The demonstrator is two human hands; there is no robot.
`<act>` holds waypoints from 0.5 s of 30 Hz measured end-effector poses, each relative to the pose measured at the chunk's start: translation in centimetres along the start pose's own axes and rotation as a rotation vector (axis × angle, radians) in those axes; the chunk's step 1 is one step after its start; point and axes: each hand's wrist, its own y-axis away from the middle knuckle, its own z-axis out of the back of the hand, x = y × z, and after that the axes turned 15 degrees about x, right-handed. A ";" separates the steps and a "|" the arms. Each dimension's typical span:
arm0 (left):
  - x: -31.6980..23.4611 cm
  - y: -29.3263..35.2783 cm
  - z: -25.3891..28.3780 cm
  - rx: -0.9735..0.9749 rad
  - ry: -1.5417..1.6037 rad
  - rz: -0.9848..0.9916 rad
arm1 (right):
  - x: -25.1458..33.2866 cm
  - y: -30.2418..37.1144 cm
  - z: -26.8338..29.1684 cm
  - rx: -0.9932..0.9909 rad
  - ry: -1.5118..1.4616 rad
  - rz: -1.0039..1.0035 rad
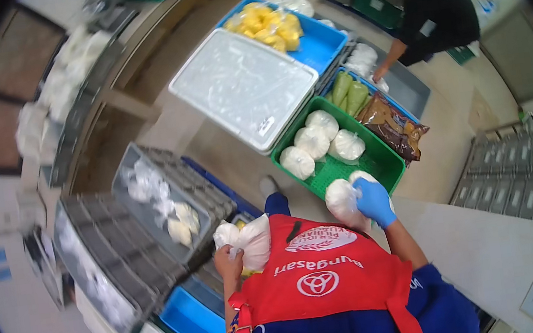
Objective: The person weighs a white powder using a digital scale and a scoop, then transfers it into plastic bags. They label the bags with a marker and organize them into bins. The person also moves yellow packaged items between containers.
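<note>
My left hand [229,263] is closed on the gathered tops of white-filled plastic bags [254,241], which hang beside my red apron [319,266]. In a blue glove, my right hand [375,202] grips the necks of more white-filled plastic bags [344,202] at the near edge of a green crate [382,159]. Inside that crate, several similar round white bags [312,141] lie toward the far left. What fills the bags cannot be made out.
A white lidded bin [240,83] adjoins the green crate. Beyond lie a blue crate [324,43] with yellow bags, green bags [351,94] and brown packages [391,126]. Grey crates [129,236] stand left. At far right, another person [436,6] bends over a grey crate.
</note>
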 end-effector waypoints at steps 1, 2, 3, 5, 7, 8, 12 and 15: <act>0.5 -2.9 2.2 0.000 -0.049 -0.078 | 1.1 -2.7 0.4 0.006 0.025 -0.012; -1.1 -5.7 4.7 -0.015 -0.094 -0.152 | 2.2 -5.8 0.9 0.014 0.050 -0.010; -2.5 -7.3 6.8 0.003 -0.085 -0.148 | 3.3 -8.7 1.3 0.026 0.076 -0.007; -5.3 -11.0 11.5 -0.023 -0.126 -0.220 | 5.6 -15.2 2.3 0.037 0.108 0.023; -6.6 -14.9 15.3 -0.063 -0.177 -0.302 | 8.6 -21.6 2.6 0.050 0.116 0.066; -7.3 -17.4 17.2 -0.051 -0.173 -0.342 | 10.1 -24.5 2.6 0.046 0.101 0.075; -11.5 -24.1 22.4 -0.061 0.021 -0.381 | 14.7 -35.3 -1.0 -0.004 0.156 0.102; -14.0 -28.0 24.8 0.041 0.368 -0.260 | 15.7 -40.6 -6.2 0.053 0.336 -0.032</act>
